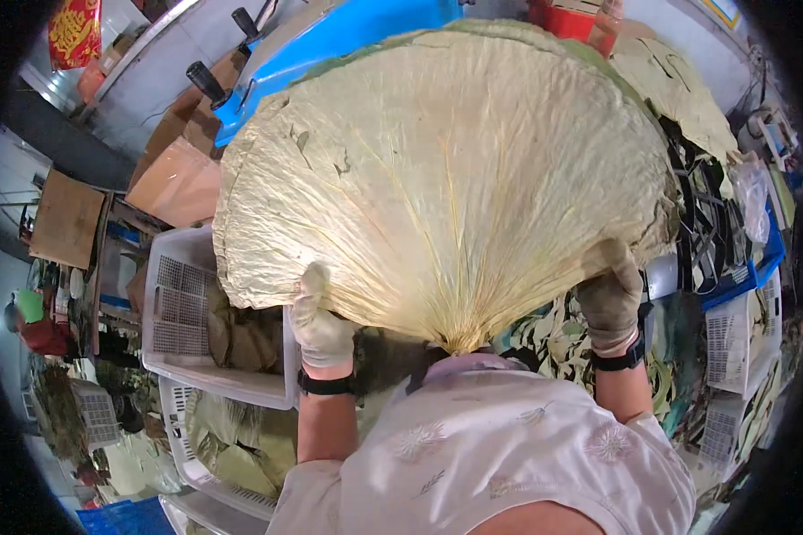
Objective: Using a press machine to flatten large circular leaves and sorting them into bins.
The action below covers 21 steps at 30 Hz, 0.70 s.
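Observation:
A broad, fan-shaped dried leaf (435,174), pale yellow-green with veins spreading from a gathered base, fills the space before me. It looks like a folded lotus leaf, and greenish layers of leaf show along its far edge. Thin white gloves cover both hands. At the leaf's lower left edge, my left hand (321,324) grips it with the thumb on top and the fingers underneath. My right hand (609,294) holds the lower right edge the same way. The gathered base (465,341) points towards my body. A few small dark tears mark the leaf's upper left.
A blue machine or stand (348,40) with black handles rises behind the leaf. To the left are white plastic crates (221,391) holding dried leaves and a cardboard box (174,180). Leaf scraps (555,334) lie at the right, near a blue crate (743,284). A person (43,328) is far left.

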Each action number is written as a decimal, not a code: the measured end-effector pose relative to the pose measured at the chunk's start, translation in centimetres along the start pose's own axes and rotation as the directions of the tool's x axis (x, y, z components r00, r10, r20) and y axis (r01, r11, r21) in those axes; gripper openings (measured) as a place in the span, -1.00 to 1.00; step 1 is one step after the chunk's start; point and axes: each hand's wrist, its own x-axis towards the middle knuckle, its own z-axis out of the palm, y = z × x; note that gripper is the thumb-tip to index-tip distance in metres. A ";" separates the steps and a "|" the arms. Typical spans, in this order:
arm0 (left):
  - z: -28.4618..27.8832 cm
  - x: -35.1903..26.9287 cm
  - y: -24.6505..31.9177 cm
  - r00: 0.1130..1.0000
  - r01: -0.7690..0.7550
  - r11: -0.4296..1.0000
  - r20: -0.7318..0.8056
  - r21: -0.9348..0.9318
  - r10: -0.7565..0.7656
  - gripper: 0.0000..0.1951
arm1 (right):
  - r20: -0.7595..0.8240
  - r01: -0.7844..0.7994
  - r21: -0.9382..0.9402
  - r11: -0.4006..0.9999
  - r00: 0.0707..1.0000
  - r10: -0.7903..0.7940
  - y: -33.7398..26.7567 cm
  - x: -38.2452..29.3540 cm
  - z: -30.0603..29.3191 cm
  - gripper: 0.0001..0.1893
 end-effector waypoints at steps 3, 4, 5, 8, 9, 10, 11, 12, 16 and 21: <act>0.4 0.5 -0.7 0.996 0.084 0.982 0.036 -0.172 -0.079 -0.61 | 0.107 0.024 0.093 0.995 0.994 -0.034 0.4 -0.4 -0.1 -0.74; 0.4 0.6 -1.1 0.992 0.128 0.945 0.056 -0.302 -0.116 -0.61 | 0.261 0.052 -0.006 0.999 0.964 -0.048 0.3 0.0 -0.9 -0.74; -0.5 1.0 -1.6 0.990 0.139 0.943 0.068 -0.302 -0.124 -0.61 | 0.253 0.063 -0.008 0.998 0.966 -0.059 0.4 0.3 -0.9 -0.74; -1.2 2.3 -2.8 0.981 -0.192 0.768 0.131 0.610 0.141 -0.64 | -0.033 0.032 -0.425 0.905 0.998 -0.051 1.1 1.9 -3.3 -0.74; -1.3 2.9 -3.3 0.980 -0.193 0.769 0.152 0.609 0.125 -0.64 | -0.052 0.039 -0.422 0.906 0.996 -0.067 1.5 2.6 -3.5 -0.74; -1.8 3.7 -3.9 0.966 -0.250 0.708 0.222 0.661 0.133 -0.62 | -0.139 0.002 -0.428 0.904 0.988 -0.068 2.0 3.2 -3.2 -0.73; -2.0 4.4 -4.1 0.947 -0.308 0.641 0.292 0.703 0.135 -0.60 | -0.227 -0.038 -0.429 0.902 0.972 -0.067 2.3 3.8 -3.0 -0.72; -1.9 5.4 -4.1 0.946 -0.304 0.642 0.304 0.704 0.115 -0.60 | -0.266 -0.043 -0.376 0.926 0.962 -0.063 2.4 4.6 -3.2 -0.71; -0.6 10.0 -3.5 0.755 -0.645 0.123 0.604 0.754 0.255 -0.71 | -0.258 0.011 -0.373 0.928 0.959 -0.115 1.3 8.2 -1.7 -0.70; -2.0 16.7 -6.6 0.972 -0.115 0.831 0.233 0.544 -0.019 -0.65 | -0.303 0.037 -0.604 0.796 0.913 -0.272 3.6 14.1 -5.0 -0.74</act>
